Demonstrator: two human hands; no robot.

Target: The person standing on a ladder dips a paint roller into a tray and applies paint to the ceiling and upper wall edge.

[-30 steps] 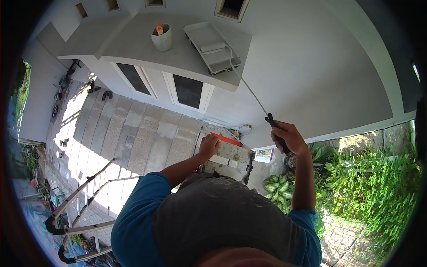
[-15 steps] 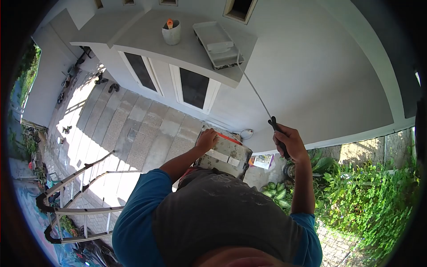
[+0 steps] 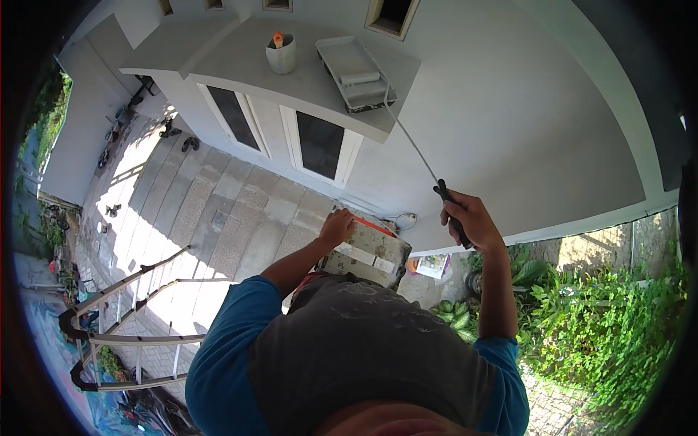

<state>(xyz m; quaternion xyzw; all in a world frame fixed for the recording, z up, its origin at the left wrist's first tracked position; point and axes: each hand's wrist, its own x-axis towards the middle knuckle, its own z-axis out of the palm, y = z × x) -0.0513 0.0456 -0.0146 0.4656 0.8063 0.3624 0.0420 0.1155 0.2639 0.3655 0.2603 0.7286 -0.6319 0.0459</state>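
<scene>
My right hand (image 3: 471,220) is closed round the black handle of a paint roller (image 3: 416,150). Its thin metal rod slants up to the left, and the white roller sleeve (image 3: 361,78) lies across the paint tray (image 3: 342,52). The tray, smeared with pale paint, rests on the grey ledge (image 3: 240,47) near its right corner. At my waist, my left hand (image 3: 337,227) has its fingers curled over the edge of a paint-spattered ladder top (image 3: 374,251) with an orange-red strip. Its fingertips are partly hidden.
A whitish bucket (image 3: 281,57) with an orange-handled tool stands on the ledge. Below are windows (image 3: 318,145) and a tiled floor far down. An aluminium ladder (image 3: 138,340) stands at lower left. Green plants (image 3: 596,320) grow at right, beneath the grey wall (image 3: 509,123).
My right hand and the roller handle have shifted slightly up and left. The sleeve has shifted very slightly in the tray. My left hand keeps its place on the ladder top.
</scene>
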